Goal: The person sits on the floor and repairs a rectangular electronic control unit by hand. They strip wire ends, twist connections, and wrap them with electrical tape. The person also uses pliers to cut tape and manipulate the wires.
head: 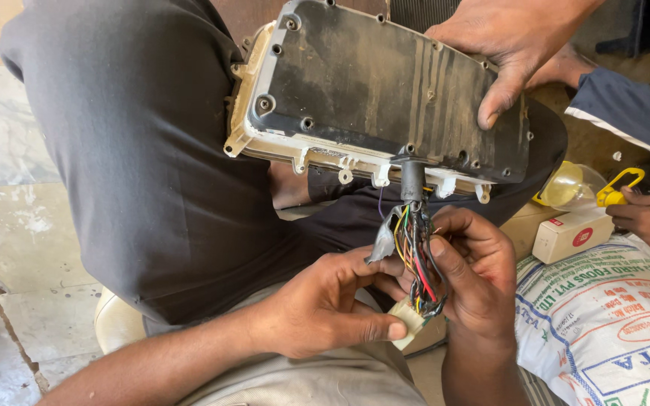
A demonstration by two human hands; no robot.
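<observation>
A bundle of coloured wires point(414, 252) hangs from the black sleeve under the dusty instrument housing point(370, 90); the right hand point(475, 278) curls closed around the bundle. Below it, the left hand point(325, 308) pinches the pale connector point(408, 322), partly hidden by fingers. Another person's hand point(509, 45), cut off at the top edge, presses on the housing.

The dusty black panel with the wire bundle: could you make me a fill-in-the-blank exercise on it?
1. The bundle of coloured wires hangs from the dusty black panel's ____ edge.
2. The left hand pinches a cream plastic ____.
3. The right hand grips the ____.

Missing: lower; connector; wires
</observation>
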